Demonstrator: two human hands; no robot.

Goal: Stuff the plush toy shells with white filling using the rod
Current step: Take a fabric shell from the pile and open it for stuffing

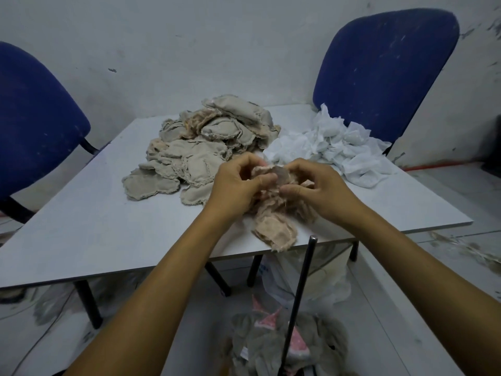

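Rod (298, 302) upright nearest; white worktop (81, 226) before a wall; left hand (238, 183) and right hand (320, 191) grips pinching pink shell (276, 226).

table (89, 226): white top, dark legs
on it: shell pile (200, 147), white bags (339, 147), pink shell (279, 229) at the near edge

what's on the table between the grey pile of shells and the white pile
Nothing: in the head view, a narrow bare strip of table separates the grey pile from the white pile, closing at the near end.
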